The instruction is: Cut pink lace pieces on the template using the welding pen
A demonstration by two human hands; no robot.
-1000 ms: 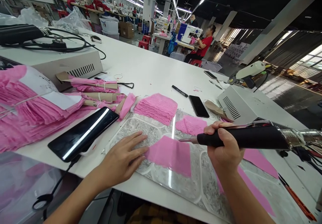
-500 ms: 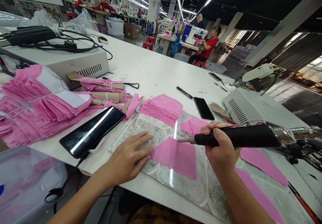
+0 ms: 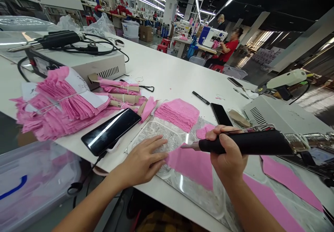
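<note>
My left hand (image 3: 144, 160) lies flat with fingers stretched out, its fingertips on the left edge of a pink cloth piece (image 3: 194, 167). That piece rests on a clear, scuffed plate (image 3: 206, 204) on the table. In my right hand (image 3: 229, 153) is a black-handled tool (image 3: 250, 143) with a narrow metal tip, fingers wrapped round the grip. The tip meets the cloth's upper left corner; whether it presses in, I cannot tell. Just behind the cloth is a stack of pink pieces (image 3: 179, 113). A smaller pink pile (image 3: 205, 131) is partly hidden behind my right hand.
A phone (image 3: 111, 131) and tied pink bundles (image 3: 70, 103) lie on the left. Another phone (image 3: 221, 113) and a marker (image 3: 200, 97) lie beyond the stack. Grey boxes (image 3: 104, 66) flank the table. Larger pink pieces (image 3: 289, 180) lie at right. A person in red (image 3: 229, 51) sits farther off.
The tool's tip has slid left along the cloth's upper edge to its corner. My left hand keeps its place on the cloth. The whole view has turned slightly left.
</note>
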